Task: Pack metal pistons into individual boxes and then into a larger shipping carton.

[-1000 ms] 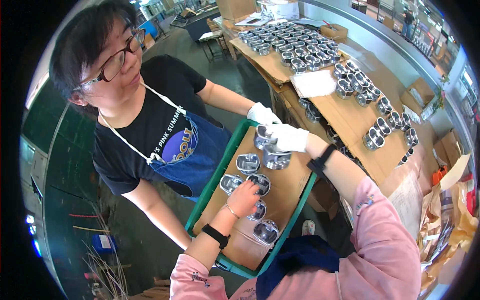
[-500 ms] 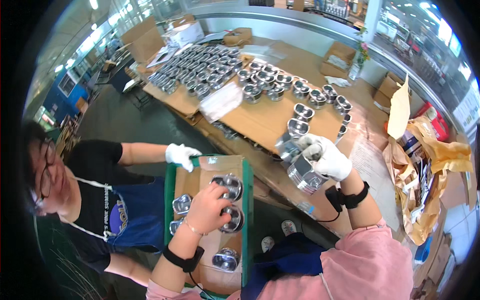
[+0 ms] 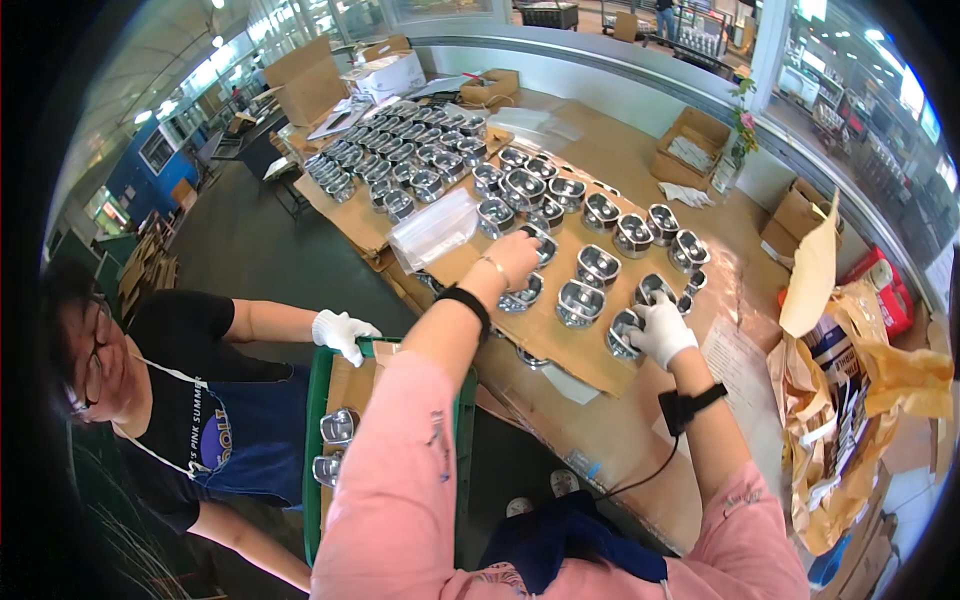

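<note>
Head view: the bare left hand (image 3: 516,252) lies flat, fingers loose, on a shiny metal cup (image 3: 527,290) on the cardboard-covered bench (image 3: 600,420). The white-gloved right hand (image 3: 660,328) clasps another rounded steel cup (image 3: 624,332). Rows of like cups (image 3: 420,160) crowd behind; a co-worker's gloved hand (image 3: 340,332) grips a green crate (image 3: 318,420).

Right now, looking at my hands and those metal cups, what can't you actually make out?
Head view only:
- Left hand: the fingers cover the metal cup beneath, so grip unclear.
- Gloved right hand: the palm hides its cup.
- Green crate: my pink sleeve covers most contents.
- Far cups: too small to count.
</note>
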Demonstrator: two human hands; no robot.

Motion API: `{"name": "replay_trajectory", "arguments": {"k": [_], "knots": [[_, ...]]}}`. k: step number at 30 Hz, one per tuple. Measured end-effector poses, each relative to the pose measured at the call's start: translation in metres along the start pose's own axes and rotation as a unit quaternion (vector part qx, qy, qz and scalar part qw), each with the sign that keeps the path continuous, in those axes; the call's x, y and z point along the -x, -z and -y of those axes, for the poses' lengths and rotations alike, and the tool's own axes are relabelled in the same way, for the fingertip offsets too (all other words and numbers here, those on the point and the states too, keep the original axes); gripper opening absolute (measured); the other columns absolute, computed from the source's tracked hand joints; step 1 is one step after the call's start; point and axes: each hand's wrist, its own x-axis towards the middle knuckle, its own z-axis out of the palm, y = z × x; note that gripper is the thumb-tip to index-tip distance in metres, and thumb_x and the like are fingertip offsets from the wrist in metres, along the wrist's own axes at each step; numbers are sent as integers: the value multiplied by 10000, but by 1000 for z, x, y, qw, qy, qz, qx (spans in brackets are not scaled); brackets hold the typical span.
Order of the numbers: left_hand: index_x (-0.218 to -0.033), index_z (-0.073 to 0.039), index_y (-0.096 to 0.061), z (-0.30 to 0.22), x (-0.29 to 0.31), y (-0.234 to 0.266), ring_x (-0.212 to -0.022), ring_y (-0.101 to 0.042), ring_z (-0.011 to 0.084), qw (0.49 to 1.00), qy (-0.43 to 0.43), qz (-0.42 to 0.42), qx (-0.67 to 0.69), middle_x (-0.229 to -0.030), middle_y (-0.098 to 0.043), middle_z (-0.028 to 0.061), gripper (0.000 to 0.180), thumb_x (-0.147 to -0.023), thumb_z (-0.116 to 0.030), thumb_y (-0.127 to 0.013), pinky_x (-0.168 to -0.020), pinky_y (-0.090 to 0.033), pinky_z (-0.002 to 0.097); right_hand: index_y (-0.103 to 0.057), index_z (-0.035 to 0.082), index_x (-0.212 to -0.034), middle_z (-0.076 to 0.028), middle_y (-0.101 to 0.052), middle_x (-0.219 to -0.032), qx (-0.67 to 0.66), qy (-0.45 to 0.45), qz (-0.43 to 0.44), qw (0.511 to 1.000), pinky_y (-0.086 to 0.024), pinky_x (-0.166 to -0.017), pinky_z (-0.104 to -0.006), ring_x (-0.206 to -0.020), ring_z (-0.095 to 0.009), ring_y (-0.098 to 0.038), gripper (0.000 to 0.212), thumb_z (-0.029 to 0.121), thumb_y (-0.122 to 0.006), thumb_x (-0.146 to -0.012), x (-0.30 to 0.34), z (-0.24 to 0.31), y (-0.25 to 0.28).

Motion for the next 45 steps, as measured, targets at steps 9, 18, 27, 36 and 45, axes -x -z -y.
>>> {"name": "replay_trajectory", "arguments": {"k": [9, 18, 27, 36, 45], "knots": [[-1033, -84, -624, 4, 31, 4, -1180, -429, 310, 979, -46, -185, 76, -1255, -480, 136, 369, -673, -149, -676, -969, -388, 364, -637, 66, -960, -146, -562, -1105, -153, 116, -170, 967, -472, -821, -365, -948, -301, -575, 256, 126, -672, -714, 68, 76, 20], [-761, -99, -625, 11, 401, 35, -894, -567, 276, 952, 214, 100, 197, -871, -599, 92, 190, -577, -67, -661, -781, -456, 372, -627, 87, -712, -87, -608, -736, -261, 504, 116, 815, -495, -594, -350, -663, -264, -592, 49, 114, -616, -673, 122, 260, -62], [-854, -132, -632, -27, 451, -82, -1078, -479, 277, 987, 126, 13, 95, -1193, -488, 119, 238, -625, -69, -618, -904, -388, 388, -655, 34, -708, -119, -636, -674, 51, 573, 243, 781, -476, -465, -367, -580, -242, -625, 158, 152, -598, -620, 220, 348, -156], [-777, -133, -678, -22, 427, -56, -990, -509, 238, 993, 81, 46, 78, -1047, -561, 37, 252, -527, -102, -688, -850, -415, 360, -668, 40, -894, -169, -651, -805, -56, 377, 289, 878, -518, -644, -411, -739, -311, -643, 224, 119, -573, -707, 191, 338, -94], [-723, -46, -664, 18, 286, 34, -836, -583, 289, 973, 125, -61, 186, -854, -594, 113, 211, -520, -104, -675, -750, -483, 367, -647, 93, -926, -125, -610, -845, -316, 261, 158, 898, -469, -699, -377, -788, -311, -586, 221, 209, -615, -741, 141, 170, 44]]}}
